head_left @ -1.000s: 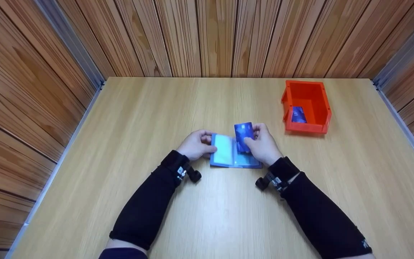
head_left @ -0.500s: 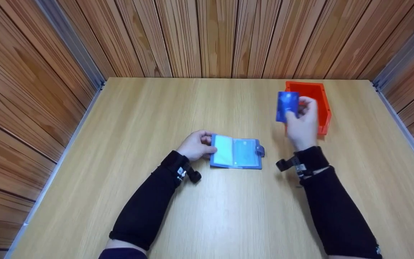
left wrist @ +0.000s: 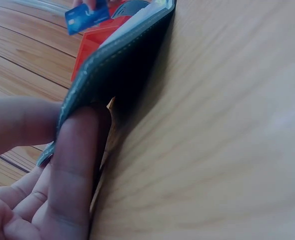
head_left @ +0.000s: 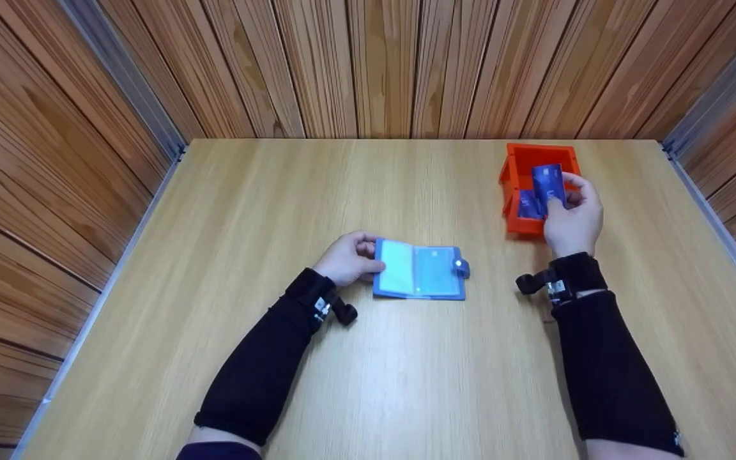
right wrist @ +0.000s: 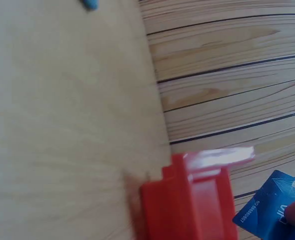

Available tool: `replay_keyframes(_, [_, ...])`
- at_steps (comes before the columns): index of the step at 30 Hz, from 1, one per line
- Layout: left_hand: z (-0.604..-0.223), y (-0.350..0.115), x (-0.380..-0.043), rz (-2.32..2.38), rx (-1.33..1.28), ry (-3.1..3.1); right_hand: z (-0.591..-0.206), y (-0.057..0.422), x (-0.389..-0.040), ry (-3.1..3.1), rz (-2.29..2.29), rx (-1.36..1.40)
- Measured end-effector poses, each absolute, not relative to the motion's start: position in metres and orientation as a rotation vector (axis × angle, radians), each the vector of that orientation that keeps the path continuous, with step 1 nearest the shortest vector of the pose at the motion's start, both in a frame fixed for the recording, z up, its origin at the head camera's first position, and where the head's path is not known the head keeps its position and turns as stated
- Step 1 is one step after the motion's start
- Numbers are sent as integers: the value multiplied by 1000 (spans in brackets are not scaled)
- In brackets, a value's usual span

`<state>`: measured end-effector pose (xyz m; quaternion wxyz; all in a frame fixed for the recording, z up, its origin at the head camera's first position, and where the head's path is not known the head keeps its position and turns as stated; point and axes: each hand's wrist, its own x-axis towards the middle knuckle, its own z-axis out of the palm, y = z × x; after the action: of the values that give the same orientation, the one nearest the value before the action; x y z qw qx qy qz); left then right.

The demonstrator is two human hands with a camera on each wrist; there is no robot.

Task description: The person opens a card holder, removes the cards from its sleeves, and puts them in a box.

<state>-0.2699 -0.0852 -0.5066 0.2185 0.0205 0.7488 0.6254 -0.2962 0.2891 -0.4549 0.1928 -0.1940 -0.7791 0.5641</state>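
Observation:
In the head view my left hand [head_left: 349, 259] pinches the left edge of an open blue card holder [head_left: 439, 275] that lies on the table. Its pages are clear sleeves, and a snap strap [head_left: 462, 266] sticks out on the right. The left wrist view shows thumb and finger gripping the cover [left wrist: 132, 65], which is lifted from the tabletop at that edge. My right hand [head_left: 576, 220] holds a blue chip card [head_left: 548, 181] over the orange bin [head_left: 526, 226]. White lettering shows on that card [right wrist: 267, 202] in the right wrist view. Another blue card [head_left: 528, 204] lies inside the bin.
The bin stands at the back right of the wooden table [head_left: 368, 370]. Wood-plank walls [head_left: 387, 70] rise behind and at both sides, with grey metal strips [head_left: 131, 83] at the corners.
My right hand has carried the card from above the card holder, up and right, to over the bin. My left hand and the card holder have stayed in place.

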Motion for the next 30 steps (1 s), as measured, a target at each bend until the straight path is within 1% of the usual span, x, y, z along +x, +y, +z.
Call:
replay_keyframes(14, [-504,-85,-268,1733,55,2073,-469,288,-301,-2444,1306,-471])
replay_keyframes(26, [-504,-85,-268,1743,70,2066,-469,285,-300,-2584,1268,-467])
replay_keyframes(30, [-505,-85,-268,1752,73,2059,-467,284,-298,-2610,1319,-476])
